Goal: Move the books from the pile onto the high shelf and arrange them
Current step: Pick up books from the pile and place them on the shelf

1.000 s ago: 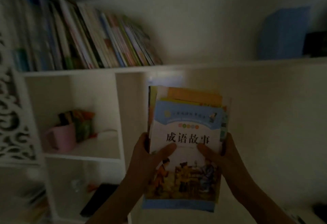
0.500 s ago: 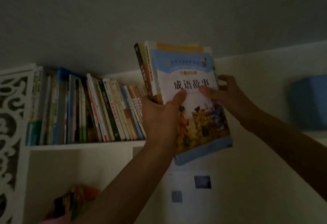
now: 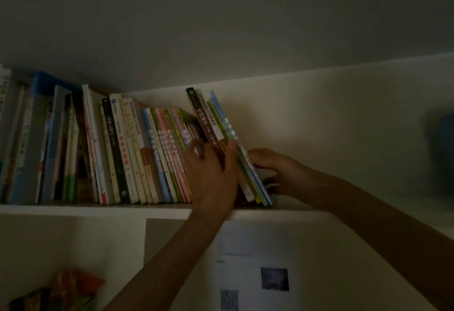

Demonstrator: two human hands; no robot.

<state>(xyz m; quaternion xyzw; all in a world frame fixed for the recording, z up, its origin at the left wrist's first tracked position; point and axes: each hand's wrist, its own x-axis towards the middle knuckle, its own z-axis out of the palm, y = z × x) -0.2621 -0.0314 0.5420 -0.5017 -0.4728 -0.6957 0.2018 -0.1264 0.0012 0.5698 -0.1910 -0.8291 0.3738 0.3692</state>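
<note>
A bundle of several books (image 3: 212,119) stands on the high white shelf (image 3: 98,208), spines outward. It leans left against the end of a long row of shelved books (image 3: 122,151). My left hand (image 3: 211,175) grips the lower part of the bundle from the front, fingers on its left side and thumb across the spines on the right. My right hand (image 3: 275,168) rests on the shelf to the right, its fingers pressing against the bundle's outer cover. The lower spines are hidden behind my left hand.
Right of the bundle the shelf board runs bare to a dark blue box (image 3: 442,153) at the far right. The ceiling hangs close above the book tops. Below the shelf are a sheet of paper with small pictures (image 3: 255,274) and colourful items (image 3: 68,291) in a lower compartment.
Both hands have lifted the bundle from chest height up onto the shelf. It has turned from cover-forward to spine-outward and now stands against the row.
</note>
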